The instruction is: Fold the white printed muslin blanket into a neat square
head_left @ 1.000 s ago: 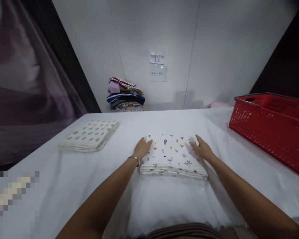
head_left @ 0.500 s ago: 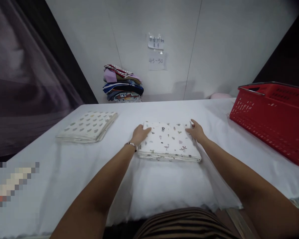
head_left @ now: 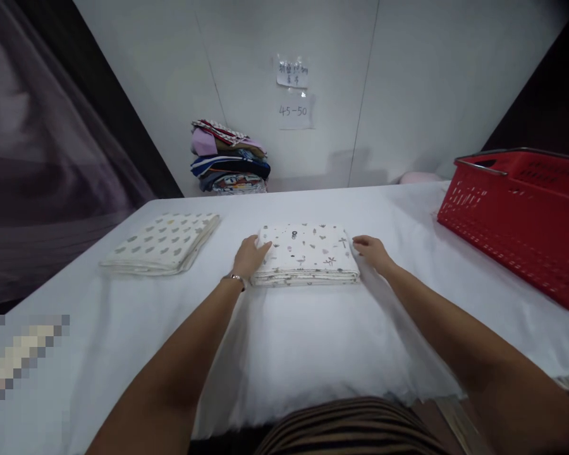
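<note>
A folded white cloth [head_left: 308, 251] with small plant and animal prints lies flat on the table in front of me, its stacked layers showing along the near edge. My left hand [head_left: 252, 256], with a bracelet at the wrist, grips its left side, thumb on top and fingers at the edge. Just off the right edge is my right hand [head_left: 370, 251], its fingers loosely bent and apart from the cloth. Farther left rests another folded cloth [head_left: 164, 243], cream with grey-green leaf-like prints.
White fabric covers the table [head_left: 308, 335]. A red perforated basket [head_left: 516, 215] with a metal handle stands at the right. Several folded fabrics form a pile [head_left: 230, 158] against the back wall, left of two paper signs [head_left: 293, 95]. A dark curtain hangs at the left.
The printed cloth has shifted left and slightly away from me, with my left hand moving along. My right hand has let go of its right edge.
</note>
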Demonstrator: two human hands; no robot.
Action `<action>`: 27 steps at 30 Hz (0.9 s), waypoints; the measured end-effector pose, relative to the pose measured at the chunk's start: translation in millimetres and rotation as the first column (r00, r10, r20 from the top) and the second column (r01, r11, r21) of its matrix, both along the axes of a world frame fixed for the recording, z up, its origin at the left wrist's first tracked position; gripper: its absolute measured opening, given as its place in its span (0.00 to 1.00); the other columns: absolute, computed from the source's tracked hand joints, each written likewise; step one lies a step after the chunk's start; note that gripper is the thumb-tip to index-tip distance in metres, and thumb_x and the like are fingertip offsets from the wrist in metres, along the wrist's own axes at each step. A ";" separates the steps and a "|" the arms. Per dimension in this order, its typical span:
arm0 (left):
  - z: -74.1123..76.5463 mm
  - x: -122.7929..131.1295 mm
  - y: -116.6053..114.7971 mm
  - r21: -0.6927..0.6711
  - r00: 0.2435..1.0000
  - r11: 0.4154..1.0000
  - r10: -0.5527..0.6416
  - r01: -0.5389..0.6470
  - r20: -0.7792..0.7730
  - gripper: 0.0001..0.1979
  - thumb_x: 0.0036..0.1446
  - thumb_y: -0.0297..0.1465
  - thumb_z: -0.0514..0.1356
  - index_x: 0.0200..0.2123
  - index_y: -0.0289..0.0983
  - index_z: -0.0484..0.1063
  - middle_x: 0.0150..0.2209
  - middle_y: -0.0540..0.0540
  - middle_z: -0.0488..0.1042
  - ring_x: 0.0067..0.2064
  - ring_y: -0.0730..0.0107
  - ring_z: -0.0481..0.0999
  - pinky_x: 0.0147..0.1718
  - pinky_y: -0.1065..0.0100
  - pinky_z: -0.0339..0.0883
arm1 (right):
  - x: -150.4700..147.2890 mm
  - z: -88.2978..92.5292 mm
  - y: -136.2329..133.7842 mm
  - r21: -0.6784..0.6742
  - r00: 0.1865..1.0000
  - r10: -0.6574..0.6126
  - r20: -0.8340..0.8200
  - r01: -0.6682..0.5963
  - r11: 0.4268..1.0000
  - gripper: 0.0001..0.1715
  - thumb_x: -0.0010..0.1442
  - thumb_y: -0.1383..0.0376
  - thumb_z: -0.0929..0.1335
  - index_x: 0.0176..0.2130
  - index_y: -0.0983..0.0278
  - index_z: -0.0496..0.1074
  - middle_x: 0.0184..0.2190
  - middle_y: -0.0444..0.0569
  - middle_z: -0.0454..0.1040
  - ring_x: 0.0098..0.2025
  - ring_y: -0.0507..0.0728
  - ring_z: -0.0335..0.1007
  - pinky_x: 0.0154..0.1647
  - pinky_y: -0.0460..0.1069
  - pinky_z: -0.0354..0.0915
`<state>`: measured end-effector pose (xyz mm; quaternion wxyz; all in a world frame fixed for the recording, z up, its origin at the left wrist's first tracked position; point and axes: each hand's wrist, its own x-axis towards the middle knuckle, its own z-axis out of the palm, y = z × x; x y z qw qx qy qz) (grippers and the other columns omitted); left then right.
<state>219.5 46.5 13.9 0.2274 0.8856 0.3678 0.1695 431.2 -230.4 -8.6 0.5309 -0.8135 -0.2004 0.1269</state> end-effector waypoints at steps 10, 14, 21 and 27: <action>-4.9 -25.0 -93.2 0.378 0.767 0.696 -0.638 0.610 -0.063 0.15 0.57 0.37 0.56 0.47 0.39 0.68 0.47 0.44 0.71 0.50 0.62 0.67 0.49 0.60 0.60 | -62.3 15.7 -40.7 -0.055 0.958 0.147 -0.246 -0.166 0.985 0.23 0.52 0.54 0.68 0.44 0.65 0.66 0.22 0.45 0.72 0.17 0.49 0.62 0.13 0.43 0.54; -16.0 -21.2 -96.0 0.386 0.802 0.726 -0.593 0.569 -0.067 0.12 0.59 0.31 0.54 0.46 0.40 0.69 0.45 0.44 0.72 0.48 0.63 0.67 0.47 0.59 0.61 | -63.4 14.0 -34.1 -0.006 0.964 0.152 -0.220 -0.157 0.988 0.29 0.51 0.55 0.69 0.50 0.65 0.64 0.20 0.43 0.70 0.17 0.49 0.62 0.14 0.43 0.54; -18.9 -22.9 -96.0 0.379 0.791 0.723 -0.611 0.578 -0.039 0.12 0.59 0.30 0.54 0.45 0.40 0.70 0.44 0.46 0.73 0.48 0.65 0.69 0.48 0.61 0.61 | -61.6 -3.7 -33.0 0.054 0.985 0.087 -0.150 -0.080 0.995 0.23 0.46 0.62 0.68 0.44 0.65 0.67 0.16 0.38 0.64 0.17 0.49 0.58 0.16 0.43 0.52; -20.6 -45.6 -77.7 0.415 0.848 0.769 -0.531 0.486 -0.010 0.12 0.59 0.33 0.55 0.45 0.38 0.70 0.44 0.44 0.73 0.48 0.64 0.69 0.49 0.61 0.61 | -62.5 -10.9 -36.9 -0.003 0.997 0.071 -0.017 -0.071 0.997 0.26 0.49 0.59 0.67 0.48 0.63 0.66 0.21 0.39 0.68 0.22 0.51 0.64 0.23 0.45 0.57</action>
